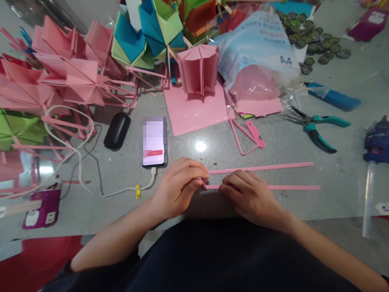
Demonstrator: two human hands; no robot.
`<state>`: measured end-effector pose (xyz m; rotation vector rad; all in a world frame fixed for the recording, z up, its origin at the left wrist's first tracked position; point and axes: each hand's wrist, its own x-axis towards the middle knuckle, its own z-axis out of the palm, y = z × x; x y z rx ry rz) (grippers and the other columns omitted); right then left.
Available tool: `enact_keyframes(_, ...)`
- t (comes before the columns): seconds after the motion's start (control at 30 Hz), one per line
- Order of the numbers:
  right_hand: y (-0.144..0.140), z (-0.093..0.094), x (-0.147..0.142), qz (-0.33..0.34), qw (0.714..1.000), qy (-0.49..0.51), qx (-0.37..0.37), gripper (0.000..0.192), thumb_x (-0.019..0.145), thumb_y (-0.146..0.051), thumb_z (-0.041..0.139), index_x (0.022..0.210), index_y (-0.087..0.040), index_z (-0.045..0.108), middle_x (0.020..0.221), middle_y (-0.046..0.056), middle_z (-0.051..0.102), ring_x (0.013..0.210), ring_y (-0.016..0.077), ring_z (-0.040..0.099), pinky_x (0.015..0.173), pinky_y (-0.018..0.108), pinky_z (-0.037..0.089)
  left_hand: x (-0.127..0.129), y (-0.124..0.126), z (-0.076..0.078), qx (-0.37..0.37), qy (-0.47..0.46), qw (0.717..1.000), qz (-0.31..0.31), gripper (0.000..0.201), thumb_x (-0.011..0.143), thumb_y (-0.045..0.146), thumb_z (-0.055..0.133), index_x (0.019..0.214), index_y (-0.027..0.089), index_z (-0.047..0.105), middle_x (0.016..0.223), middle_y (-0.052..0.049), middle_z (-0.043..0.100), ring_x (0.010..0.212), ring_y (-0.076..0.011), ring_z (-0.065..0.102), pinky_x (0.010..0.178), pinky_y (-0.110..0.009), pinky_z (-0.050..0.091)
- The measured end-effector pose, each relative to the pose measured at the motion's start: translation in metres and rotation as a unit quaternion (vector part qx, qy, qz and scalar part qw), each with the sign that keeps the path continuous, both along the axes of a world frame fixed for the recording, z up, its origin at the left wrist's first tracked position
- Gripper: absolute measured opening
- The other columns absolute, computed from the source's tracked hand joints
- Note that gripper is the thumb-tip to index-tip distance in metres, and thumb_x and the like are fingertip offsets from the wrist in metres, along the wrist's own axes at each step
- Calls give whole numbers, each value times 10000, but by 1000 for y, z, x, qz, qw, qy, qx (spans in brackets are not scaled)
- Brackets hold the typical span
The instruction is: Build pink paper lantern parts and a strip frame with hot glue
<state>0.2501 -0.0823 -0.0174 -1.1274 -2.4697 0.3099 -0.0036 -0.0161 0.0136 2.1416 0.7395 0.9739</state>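
My left hand (181, 185) pinches the left end of a long pink paper strip (293, 187), where a short piece stands up folded. My right hand (247, 194) is closed over the same strip farther right, with its fingers curled onto the table. Behind it lies the other long pink strip (282, 166), roughly parallel; its left end runs up to my left fingertips. Whether the two strips join there is hidden by my fingers. A pink triangular paper frame (240, 140) and a small pink tag-shaped piece (255, 134) lie a little farther back.
A charging phone (154, 142) and a black case (117, 131) lie left. Folded pink paper shapes (69, 77) crowd the back left. A pink fluted form (199, 71) stands on pink paper (194, 115). Right are pliers (319, 125), a blue cutter (334, 97) and a glue gun (377, 142).
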Motion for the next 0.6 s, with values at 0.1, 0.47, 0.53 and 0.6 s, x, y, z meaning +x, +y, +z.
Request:
enact_keyframes(0.1, 1, 0, -1, 3, 1000, -1, -15, 307, 899, 12, 521, 1049, -199, 685, 1046, 67, 736, 969, 240, 578, 804, 388, 385, 0, 0, -1, -3, 0, 1000, 0, 242, 1157, 312, 503, 1140, 204, 719, 1063, -82, 776, 990, -201, 745, 882, -366, 590)
enact_keyframes(0.47, 5, 8, -8, 14, 998, -13, -59, 457, 881, 3, 557, 1261, -209, 696, 1081, 66, 726, 1021, 259, 565, 843, 408, 373, 3, -1, -2, 13, 5, 1000, 4, 194, 1138, 258, 526, 1136, 197, 710, 1060, -86, 780, 985, -204, 745, 884, -377, 597)
enact_keyframes(0.53, 5, 7, -9, 15, 998, -9, -65, 466, 864, -1, 582, 1261, -214, 700, 1126, 71, 736, 1059, 265, 574, 863, 410, 380, 4, -1, -3, 22, 4, 1000, 6, 183, 1131, 240, 532, 1128, 194, 709, 1049, -85, 780, 975, -206, 743, 877, -378, 597)
enact_keyframes(0.6, 4, 6, -10, 17, 997, -4, -70, 485, 854, 4, 595, 1268, -225, 705, 1148, 68, 745, 1079, 268, 582, 874, 410, 387, 4, -1, -3, 25, 3, 1000, 8, 182, 1127, 240, 535, 1121, 194, 711, 1038, -82, 783, 966, -209, 743, 874, -382, 598)
